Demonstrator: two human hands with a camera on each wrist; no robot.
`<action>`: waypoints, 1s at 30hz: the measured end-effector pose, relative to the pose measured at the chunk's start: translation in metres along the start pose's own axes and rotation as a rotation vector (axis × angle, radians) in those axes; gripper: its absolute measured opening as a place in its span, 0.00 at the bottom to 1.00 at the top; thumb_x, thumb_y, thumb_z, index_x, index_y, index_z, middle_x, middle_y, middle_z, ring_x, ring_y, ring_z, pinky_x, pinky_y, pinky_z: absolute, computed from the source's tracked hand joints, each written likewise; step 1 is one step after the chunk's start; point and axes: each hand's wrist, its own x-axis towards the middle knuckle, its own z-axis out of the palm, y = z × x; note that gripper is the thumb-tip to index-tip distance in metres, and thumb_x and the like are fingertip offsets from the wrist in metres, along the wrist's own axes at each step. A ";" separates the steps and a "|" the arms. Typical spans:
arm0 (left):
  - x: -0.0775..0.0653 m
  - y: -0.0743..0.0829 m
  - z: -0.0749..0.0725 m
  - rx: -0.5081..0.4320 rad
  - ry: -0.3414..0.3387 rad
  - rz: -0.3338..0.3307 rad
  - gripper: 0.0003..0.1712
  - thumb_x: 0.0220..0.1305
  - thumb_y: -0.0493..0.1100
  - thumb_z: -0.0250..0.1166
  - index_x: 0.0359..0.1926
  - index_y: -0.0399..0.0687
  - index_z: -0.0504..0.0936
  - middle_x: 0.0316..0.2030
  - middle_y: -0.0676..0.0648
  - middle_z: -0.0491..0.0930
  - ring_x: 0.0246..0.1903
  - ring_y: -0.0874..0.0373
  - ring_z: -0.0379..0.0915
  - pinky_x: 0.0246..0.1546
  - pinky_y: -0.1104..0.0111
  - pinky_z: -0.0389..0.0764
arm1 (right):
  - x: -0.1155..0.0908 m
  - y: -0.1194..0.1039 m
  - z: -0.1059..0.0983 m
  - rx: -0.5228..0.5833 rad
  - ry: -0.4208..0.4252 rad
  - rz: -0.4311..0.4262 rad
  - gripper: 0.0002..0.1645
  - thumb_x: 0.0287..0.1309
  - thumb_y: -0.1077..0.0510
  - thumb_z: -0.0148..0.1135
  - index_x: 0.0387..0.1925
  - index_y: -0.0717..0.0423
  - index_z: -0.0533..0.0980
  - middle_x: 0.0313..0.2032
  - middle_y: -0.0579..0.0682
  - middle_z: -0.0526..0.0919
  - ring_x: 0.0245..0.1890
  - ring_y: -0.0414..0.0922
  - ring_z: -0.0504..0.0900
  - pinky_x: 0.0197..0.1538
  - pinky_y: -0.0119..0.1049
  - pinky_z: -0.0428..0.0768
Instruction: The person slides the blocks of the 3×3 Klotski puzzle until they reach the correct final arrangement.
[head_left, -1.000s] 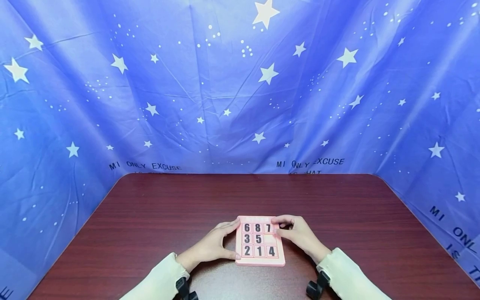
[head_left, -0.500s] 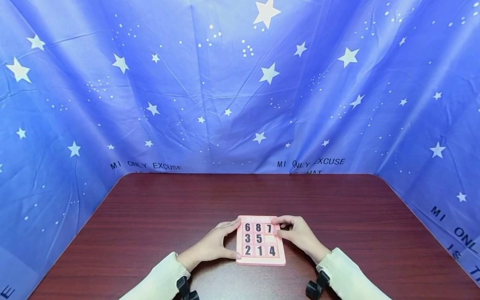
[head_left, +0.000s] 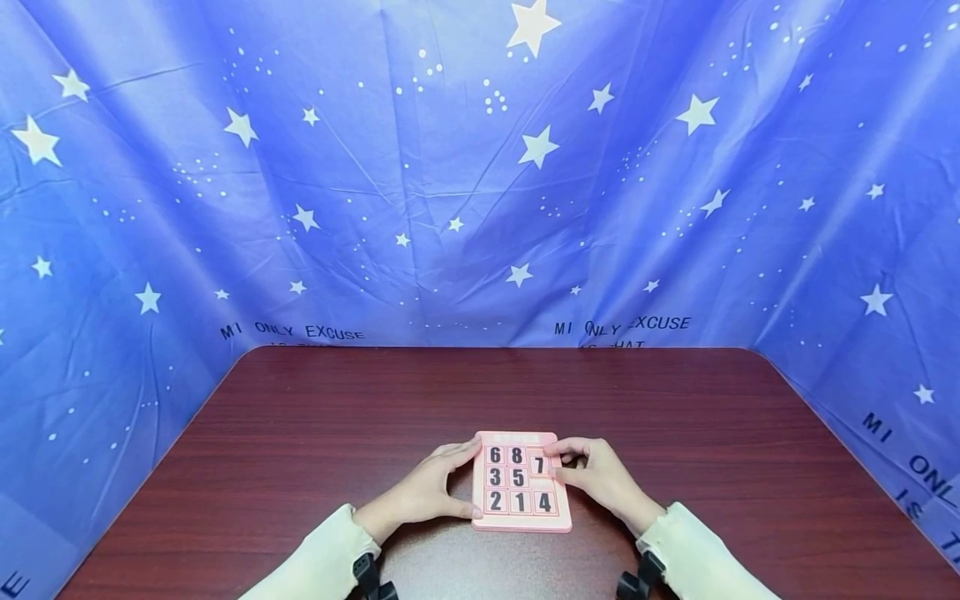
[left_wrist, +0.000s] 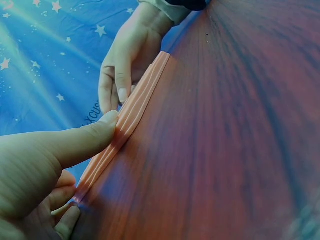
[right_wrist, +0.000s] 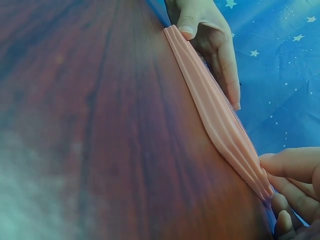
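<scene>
A pink number sliding puzzle point(head_left: 521, 522) lies flat on the table, its tiles printed with black digits. The top row shows 6 and 8, the middle row 3 and 5, the bottom row 2, 1 and 4. In the right column the 7 tile point(head_left: 539, 466) stands between the top and middle rows. My left hand point(head_left: 420, 492) grips the puzzle's left side, thumb at the near corner and fingers at the far one. From the right, my right hand point(head_left: 600, 475) pinches the 7 tile with thumb and forefinger. Both wrist views show the puzzle's ridged pink edge point(left_wrist: 142, 95) low over the wood.
The dark red wooden table point(head_left: 337, 417) spreads around the puzzle. A blue curtain point(head_left: 420, 167) with white stars hangs behind it and along both sides. Each pale sleeve carries a black wrist camera, such as the left one point(head_left: 371, 577).
The 7 tile has slid toward me, from the top row partway into the gap below. My right hand has shifted slightly nearer with it. The left hand keeps its place.
</scene>
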 end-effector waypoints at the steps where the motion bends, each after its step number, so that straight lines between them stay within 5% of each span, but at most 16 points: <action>1: 0.000 0.000 0.000 0.002 0.000 0.003 0.55 0.42 0.53 0.76 0.68 0.37 0.60 0.70 0.45 0.57 0.65 0.48 0.56 0.64 0.50 0.58 | -0.001 0.000 0.000 0.003 -0.006 0.004 0.17 0.43 0.68 0.68 0.40 0.64 0.82 0.30 0.54 0.80 0.22 0.36 0.69 0.25 0.25 0.68; 30: -0.001 0.002 0.000 -0.003 0.016 0.020 0.55 0.42 0.51 0.77 0.68 0.35 0.60 0.69 0.43 0.58 0.64 0.47 0.57 0.64 0.52 0.58 | -0.011 -0.003 0.001 0.003 -0.019 0.013 0.13 0.47 0.66 0.68 0.38 0.64 0.82 0.33 0.55 0.82 0.22 0.35 0.70 0.25 0.25 0.69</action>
